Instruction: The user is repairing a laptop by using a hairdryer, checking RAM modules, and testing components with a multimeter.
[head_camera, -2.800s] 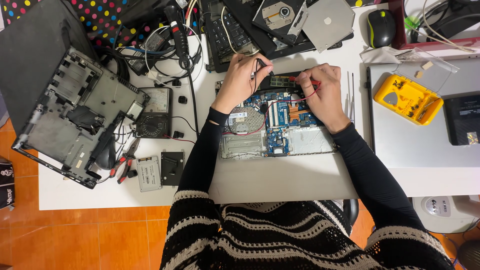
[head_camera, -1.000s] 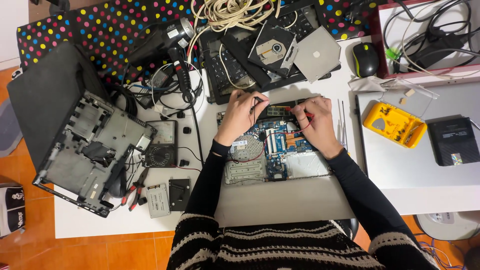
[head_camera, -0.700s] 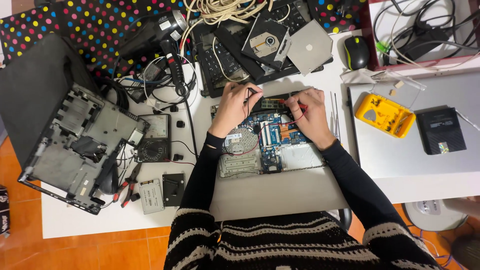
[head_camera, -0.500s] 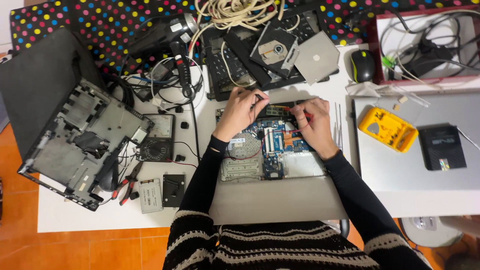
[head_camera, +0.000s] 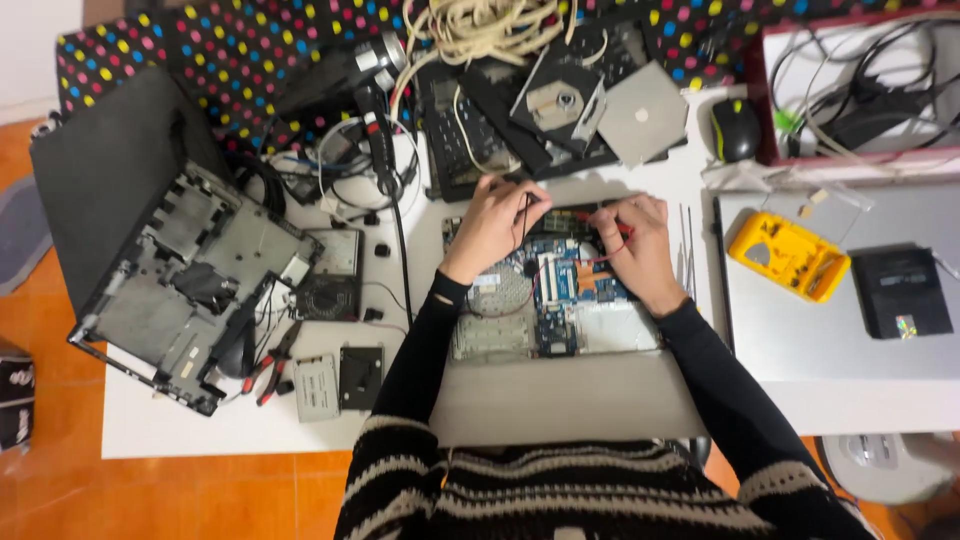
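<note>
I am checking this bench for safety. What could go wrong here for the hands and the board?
1. The left hand and right hand hold thin probes on the bare board; a slip might bridge contacts.
2. Probe leads cross the board and could snag.
3. The yellow meter lies on a laptop lid; a tugged lead might drag it.
</note>
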